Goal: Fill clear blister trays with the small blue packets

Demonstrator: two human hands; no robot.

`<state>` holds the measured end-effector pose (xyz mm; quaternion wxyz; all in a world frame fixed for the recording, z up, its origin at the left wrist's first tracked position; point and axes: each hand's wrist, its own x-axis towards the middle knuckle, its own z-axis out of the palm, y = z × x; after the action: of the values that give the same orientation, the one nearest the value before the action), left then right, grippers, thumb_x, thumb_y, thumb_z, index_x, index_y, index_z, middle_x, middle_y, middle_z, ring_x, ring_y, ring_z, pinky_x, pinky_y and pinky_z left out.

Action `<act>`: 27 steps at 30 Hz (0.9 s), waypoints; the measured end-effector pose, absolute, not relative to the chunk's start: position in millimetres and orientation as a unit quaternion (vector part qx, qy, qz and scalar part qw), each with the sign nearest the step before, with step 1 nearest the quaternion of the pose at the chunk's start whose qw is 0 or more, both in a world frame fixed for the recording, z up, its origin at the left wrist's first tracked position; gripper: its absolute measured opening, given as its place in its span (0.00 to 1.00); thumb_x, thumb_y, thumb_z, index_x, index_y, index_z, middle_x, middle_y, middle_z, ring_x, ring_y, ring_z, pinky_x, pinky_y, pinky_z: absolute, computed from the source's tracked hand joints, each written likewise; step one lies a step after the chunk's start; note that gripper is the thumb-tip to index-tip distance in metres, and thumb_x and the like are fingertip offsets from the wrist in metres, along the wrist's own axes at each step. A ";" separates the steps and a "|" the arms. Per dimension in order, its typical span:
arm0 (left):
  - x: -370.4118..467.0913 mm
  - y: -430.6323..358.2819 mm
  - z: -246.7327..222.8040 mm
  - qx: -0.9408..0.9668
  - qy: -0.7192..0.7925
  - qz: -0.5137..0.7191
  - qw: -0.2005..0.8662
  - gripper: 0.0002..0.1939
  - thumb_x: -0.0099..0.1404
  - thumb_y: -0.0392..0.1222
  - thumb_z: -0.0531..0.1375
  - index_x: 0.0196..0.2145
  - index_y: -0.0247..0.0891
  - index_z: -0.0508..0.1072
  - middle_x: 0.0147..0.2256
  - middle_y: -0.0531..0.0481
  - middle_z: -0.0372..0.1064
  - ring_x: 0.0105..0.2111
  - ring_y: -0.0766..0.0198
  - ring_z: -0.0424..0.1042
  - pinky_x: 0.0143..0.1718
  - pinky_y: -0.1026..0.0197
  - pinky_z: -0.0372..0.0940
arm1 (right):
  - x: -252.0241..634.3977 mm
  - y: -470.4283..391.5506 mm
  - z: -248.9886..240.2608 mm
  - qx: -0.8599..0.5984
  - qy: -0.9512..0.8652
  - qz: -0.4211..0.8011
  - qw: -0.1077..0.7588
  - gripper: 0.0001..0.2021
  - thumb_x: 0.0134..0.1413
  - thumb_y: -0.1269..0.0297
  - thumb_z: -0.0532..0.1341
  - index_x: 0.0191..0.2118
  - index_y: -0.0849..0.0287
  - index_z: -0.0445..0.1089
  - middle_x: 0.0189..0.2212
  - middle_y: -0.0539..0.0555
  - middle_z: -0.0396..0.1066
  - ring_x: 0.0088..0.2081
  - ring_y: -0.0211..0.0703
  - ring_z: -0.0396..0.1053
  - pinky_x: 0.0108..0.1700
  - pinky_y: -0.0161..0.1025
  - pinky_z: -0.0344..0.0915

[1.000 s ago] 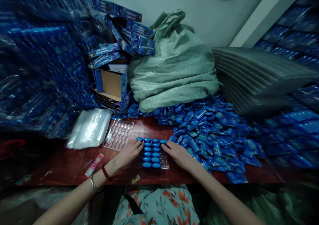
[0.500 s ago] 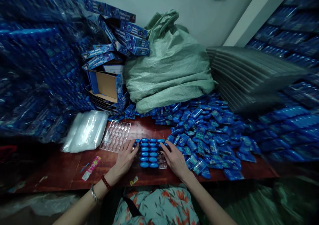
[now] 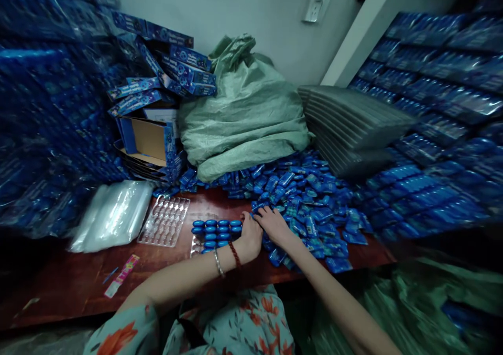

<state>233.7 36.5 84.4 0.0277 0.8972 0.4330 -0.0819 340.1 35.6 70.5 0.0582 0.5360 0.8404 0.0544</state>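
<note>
My left hand reaches across the right side of a clear plastic blister tray, its fingers curled and largely hidden. Shiny blue capsule-shaped pieces fill rows of that tray; my wrist and hand cover part of them. Right beside it, my right hand has its fingers bent down at the left edge of a heap of small blue packets. The fingertips of both hands nearly meet there. What either hand pinches is too small to make out.
An unfilled clear blister tray and a stack of clear plastic bags lie left. Behind are blue cardboard boxes, a green woven sack and grey foam sheets. A pink strip rests near the table's front edge.
Both hands have left the sides of the filled tray. My left hand has crossed rightward over it, and my right hand has moved onto the packet heap. The view has shifted right.
</note>
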 end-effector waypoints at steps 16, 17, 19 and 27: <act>211.3 43.9 114.2 0.879 0.467 0.063 0.071 0.22 0.62 0.27 0.50 0.55 0.32 0.59 0.43 0.40 0.67 0.39 0.58 0.70 0.46 0.52 0.63 | 398.7 11.0 72.3 0.624 0.716 -0.030 -0.311 0.12 0.60 0.65 0.51 0.47 0.60 0.65 0.41 0.58 0.71 0.42 0.48 0.69 0.46 0.46 0.64; 197.3 42.8 124.2 0.878 0.455 0.107 0.105 0.23 0.62 0.27 0.50 0.55 0.34 0.59 0.44 0.41 0.66 0.40 0.59 0.69 0.45 0.55 0.64 | 394.7 3.2 72.6 0.635 0.683 -0.070 -0.354 0.12 0.60 0.62 0.52 0.46 0.59 0.65 0.40 0.57 0.71 0.41 0.47 0.69 0.44 0.44 0.65; 158.9 37.4 140.3 0.853 0.434 0.218 0.191 0.20 0.65 0.30 0.50 0.54 0.37 0.60 0.45 0.43 0.64 0.41 0.62 0.68 0.44 0.59 0.65 | 380.9 -12.9 71.0 0.622 0.656 -0.154 -0.398 0.12 0.59 0.59 0.54 0.44 0.57 0.67 0.40 0.55 0.71 0.42 0.46 0.69 0.44 0.42 0.66; -3.0 -9.3 97.4 0.735 0.552 0.302 0.254 0.20 0.64 0.45 0.54 0.53 0.41 0.64 0.39 0.47 0.69 0.38 0.61 0.71 0.38 0.59 0.68 | 319.4 -26.3 40.4 0.570 0.708 -0.238 -0.342 0.15 0.60 0.63 0.53 0.53 0.54 0.60 0.46 0.56 0.68 0.47 0.47 0.67 0.47 0.45 0.65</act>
<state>-3.0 -9.3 97.4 0.2539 0.7351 0.5516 0.3015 319.4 -26.3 40.4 -0.3416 0.5704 0.7080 -0.2380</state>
